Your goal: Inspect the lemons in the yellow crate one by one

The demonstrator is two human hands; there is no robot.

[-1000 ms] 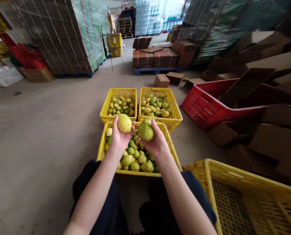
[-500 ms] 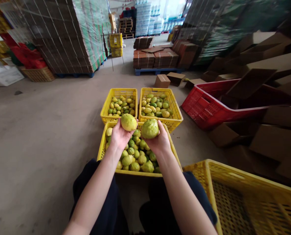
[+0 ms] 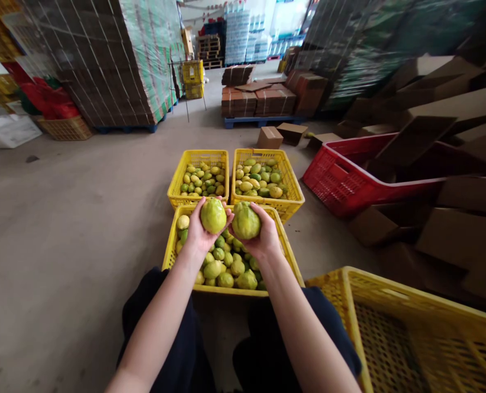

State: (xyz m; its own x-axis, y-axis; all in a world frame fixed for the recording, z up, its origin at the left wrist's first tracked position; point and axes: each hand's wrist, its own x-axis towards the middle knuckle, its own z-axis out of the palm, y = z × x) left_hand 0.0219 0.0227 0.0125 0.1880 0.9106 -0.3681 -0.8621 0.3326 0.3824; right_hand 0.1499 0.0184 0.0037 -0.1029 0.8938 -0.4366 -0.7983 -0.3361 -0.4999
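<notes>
A yellow-green lemon [image 3: 213, 215] rests in my left hand [image 3: 200, 236], its fingers curled round the fruit. My right hand [image 3: 267, 237] grips a larger, bumpy greenish lemon [image 3: 246, 221] from the right side. The two fruits are held close together, a small gap between them, above the near yellow crate [image 3: 230, 292]. Several green and yellow lemons [image 3: 225, 279] fill that crate, partly hidden by my hands and forearms. Just beyond stand two more yellow crates, the left crate [image 3: 177, 183] with smaller lemons and the right crate [image 3: 295, 188] with larger ones.
At my right knee is a yellow crate [image 3: 349, 305] with its perforated floor showing. A red crate [image 3: 328, 174] and a heap of cardboard boxes [image 3: 463, 224] lie farther right. Flattened cartons [image 3: 259, 101] sit on a blue pallet ahead; a wrapped stack [image 3: 103, 65] stands at left.
Both lemons have been turned in my hands, showing different sides. My hands have come slightly closer together, the right one moving a little left and down.
</notes>
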